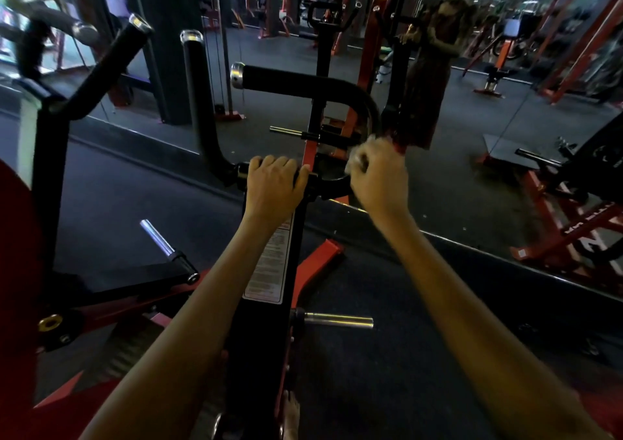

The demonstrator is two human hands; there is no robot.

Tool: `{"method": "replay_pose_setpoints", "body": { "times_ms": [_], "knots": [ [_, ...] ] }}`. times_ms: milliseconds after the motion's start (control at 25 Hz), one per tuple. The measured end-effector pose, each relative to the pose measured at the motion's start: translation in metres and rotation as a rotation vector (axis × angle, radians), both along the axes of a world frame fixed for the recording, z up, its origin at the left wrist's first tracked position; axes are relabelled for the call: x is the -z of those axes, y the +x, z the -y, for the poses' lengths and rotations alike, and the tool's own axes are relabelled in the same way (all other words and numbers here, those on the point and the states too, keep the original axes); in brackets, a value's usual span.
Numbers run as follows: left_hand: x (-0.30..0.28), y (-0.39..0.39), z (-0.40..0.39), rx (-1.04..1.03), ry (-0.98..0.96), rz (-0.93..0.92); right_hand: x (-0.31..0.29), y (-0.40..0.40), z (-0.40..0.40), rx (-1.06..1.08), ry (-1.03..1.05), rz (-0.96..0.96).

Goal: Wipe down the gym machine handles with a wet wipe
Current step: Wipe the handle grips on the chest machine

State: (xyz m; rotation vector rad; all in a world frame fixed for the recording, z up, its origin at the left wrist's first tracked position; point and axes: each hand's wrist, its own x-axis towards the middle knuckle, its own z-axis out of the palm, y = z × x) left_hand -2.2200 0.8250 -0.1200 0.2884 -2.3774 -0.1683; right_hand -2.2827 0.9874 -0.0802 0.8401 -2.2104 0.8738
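The left hand [273,183] grips the machine's black crossbar [332,187]. Just right, the right hand [377,175] clenches a white wet wipe [358,161] around the curved handle [364,102].

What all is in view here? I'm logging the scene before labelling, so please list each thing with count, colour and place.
handles: three with steel end caps, black, upper left to centre.
curved handle bar: one, black, centre, under both hands.
wet wipe: one, white, bunched in the right hand against the bar.
weight pegs: three near ones, chrome, lower left, lower centre, mid centre.
instruction label: one, white, on the black centre post.
frame: red, below the post.
floor: dark rubber.
mirror: across the back, reflecting gym machines.
left hand: grips the bar.
right hand: fingers curled round the wipe.
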Motion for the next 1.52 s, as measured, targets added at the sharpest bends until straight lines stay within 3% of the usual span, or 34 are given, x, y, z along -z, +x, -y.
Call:
{"method": "replay_pose_setpoints", "body": {
  "times_ms": [160,480,880,1000,1240,1520],
  "knots": [
    [0.001,0.0,-0.001,-0.004,-0.016,-0.026,0.02,0.017,-0.003,-0.037,-0.022,0.033],
    [0.002,-0.003,0.0,-0.019,-0.018,-0.041,-0.03,-0.038,0.012,0.027,-0.139,-0.181],
    [0.002,-0.003,-0.003,-0.049,-0.023,-0.021,-0.113,-0.059,0.083,-0.438,0.316,-0.206],
    [0.002,-0.003,-0.003,-0.055,-0.014,-0.032,-0.124,-0.05,0.118,-0.474,0.436,-0.15],
    [0.002,-0.003,-0.002,-0.04,-0.033,-0.101,-0.125,-0.031,0.165,-0.557,0.513,-0.224],
    [-0.001,0.0,-0.001,-0.008,0.01,-0.035,-0.12,-0.053,0.111,-0.474,0.64,-0.322]
  ]
}}
